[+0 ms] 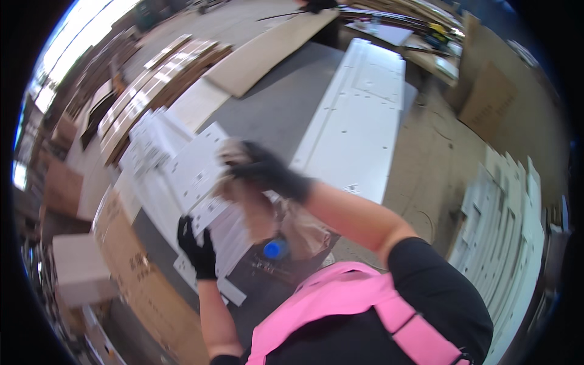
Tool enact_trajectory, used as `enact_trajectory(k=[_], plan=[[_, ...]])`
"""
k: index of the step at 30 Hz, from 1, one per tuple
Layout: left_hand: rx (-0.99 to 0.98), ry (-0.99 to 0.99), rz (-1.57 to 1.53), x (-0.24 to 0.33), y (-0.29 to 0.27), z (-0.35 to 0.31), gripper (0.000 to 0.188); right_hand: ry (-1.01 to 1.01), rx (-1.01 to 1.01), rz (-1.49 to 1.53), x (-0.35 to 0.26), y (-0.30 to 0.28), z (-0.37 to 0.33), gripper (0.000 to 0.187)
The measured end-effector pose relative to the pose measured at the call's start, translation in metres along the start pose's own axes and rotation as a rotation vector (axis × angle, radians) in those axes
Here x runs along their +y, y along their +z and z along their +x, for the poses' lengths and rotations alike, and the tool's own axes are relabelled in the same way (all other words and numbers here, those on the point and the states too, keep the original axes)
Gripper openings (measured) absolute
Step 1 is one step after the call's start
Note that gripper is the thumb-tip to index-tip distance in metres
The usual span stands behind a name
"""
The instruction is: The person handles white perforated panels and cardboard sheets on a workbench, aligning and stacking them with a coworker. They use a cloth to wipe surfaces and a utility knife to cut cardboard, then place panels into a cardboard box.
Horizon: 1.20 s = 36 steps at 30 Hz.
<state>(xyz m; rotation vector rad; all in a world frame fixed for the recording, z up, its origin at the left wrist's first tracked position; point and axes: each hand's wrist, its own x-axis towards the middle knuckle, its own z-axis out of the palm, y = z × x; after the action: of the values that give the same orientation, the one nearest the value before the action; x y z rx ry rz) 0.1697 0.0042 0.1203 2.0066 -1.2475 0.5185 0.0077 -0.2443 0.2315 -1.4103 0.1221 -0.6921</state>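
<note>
My right hand (274,172), in a black glove, is closed on a tan cloth (252,207). Motion blurs both, and the cloth hangs down over a white drilled panel (193,169). At that panel's near corner my left hand (198,249), also gloved in black, grips the edge, its fingertips partly hidden. Beneath lie more white panels and strips (146,182). Close to my body, a blue cap (275,248) on what looks like a bottle stands beside a crumpled brown bag (307,234).
A long white drilled panel (347,134) lies on the grey table (261,112) to the right. Wrapped flat stacks (155,91) are at the far left, with a long cardboard box (143,274) nearer. White panels (502,213) stand upright on the right. Cardboard (486,100) leans behind.
</note>
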Motion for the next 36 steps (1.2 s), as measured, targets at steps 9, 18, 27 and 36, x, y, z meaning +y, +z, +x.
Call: enact_trajectory(k=[9, 18, 27, 36], plan=[[0.094, -0.028, -0.049, 0.123, -0.058, -0.032, 0.045, -0.079, 0.112, -0.65, 0.045, -0.022, -0.057, 0.027], [-0.542, -0.137, -0.672, 0.262, 0.067, -0.092, 0.049, 0.714, 0.877, -0.019, 0.057, -0.229, -0.332, 0.026], [-1.042, 0.055, 0.177, 0.271, 0.21, -0.117, 0.033, 0.984, 0.651, 0.461, 0.132, -0.303, -0.359, 0.045], [-0.956, -0.378, 0.48, 0.221, 0.215, -0.072, 0.015, 0.693, 0.719, 0.803, 0.171, -0.279, -0.318, 0.052]])
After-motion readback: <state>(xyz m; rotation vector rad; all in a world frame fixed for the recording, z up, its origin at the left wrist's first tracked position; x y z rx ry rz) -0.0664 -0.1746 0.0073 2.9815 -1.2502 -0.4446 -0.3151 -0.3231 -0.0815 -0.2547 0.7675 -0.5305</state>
